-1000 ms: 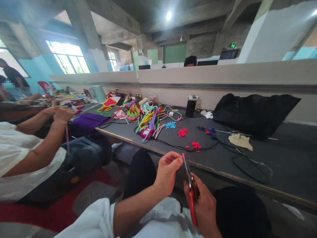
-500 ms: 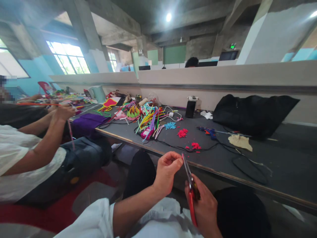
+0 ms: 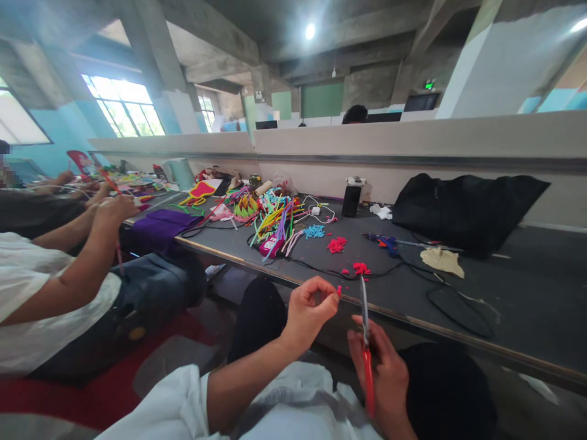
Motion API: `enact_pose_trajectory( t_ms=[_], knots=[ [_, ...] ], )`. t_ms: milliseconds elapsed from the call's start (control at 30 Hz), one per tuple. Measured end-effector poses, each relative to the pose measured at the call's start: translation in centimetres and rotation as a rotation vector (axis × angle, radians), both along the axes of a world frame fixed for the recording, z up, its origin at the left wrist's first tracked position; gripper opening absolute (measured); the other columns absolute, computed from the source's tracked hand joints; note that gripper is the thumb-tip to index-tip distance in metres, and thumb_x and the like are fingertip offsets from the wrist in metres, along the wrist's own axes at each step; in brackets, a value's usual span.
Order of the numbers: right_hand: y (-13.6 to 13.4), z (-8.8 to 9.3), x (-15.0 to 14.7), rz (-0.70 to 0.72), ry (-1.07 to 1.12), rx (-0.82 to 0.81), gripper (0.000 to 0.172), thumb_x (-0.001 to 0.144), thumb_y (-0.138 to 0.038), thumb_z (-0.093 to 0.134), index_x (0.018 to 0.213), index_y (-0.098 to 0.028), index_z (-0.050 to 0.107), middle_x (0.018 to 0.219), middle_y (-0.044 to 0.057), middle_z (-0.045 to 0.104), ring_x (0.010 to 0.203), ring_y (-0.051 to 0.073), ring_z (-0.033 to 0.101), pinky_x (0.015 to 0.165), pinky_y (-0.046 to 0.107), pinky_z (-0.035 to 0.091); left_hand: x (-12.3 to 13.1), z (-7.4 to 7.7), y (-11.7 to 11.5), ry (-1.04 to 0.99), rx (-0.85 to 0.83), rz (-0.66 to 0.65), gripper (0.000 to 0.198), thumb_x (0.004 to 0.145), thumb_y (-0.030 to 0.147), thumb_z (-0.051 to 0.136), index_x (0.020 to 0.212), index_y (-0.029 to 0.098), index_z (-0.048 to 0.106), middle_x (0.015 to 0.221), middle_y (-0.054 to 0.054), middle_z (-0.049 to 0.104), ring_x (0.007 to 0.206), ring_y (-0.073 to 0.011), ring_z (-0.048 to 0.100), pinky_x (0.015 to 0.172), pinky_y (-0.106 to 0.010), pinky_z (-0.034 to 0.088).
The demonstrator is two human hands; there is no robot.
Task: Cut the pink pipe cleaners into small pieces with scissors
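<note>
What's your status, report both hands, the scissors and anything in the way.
Left hand pinching small red piece. Right hand holding red-handled scissors, apart from the piece. Black cable on table beyond, not between them.

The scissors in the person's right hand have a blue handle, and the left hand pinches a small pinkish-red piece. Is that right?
Not quite: the head view shows that the scissors are red-handled, not blue. They are in the right hand, and the left hand does pinch a small pinkish-red piece.
</note>
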State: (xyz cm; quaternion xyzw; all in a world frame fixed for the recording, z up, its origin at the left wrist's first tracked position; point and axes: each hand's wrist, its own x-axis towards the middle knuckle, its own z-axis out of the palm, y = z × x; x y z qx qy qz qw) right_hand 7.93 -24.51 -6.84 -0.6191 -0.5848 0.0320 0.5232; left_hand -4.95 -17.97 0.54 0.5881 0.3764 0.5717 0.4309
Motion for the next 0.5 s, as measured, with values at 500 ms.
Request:
enact_pose_trajectory(
  t_ms=[500],
  knots=[
    [0.4,2.0,0.8,0.039,0.016,0.059,0.031,0.090,-0.044,0.052,0.105,-0.019,0.061,0.099,0.005,0.070,0.081,0.016,0.068,0.072,0.024,0.051,-0.8,-2.7,-0.8,0.868,0.885,0.001,0.011,0.079,0.016,0.054,0.069,0.017,0.059,0.065,-0.001,0.059,0.066,-0.0134,0.049,0.084,-0.037,0.036]
  ],
)
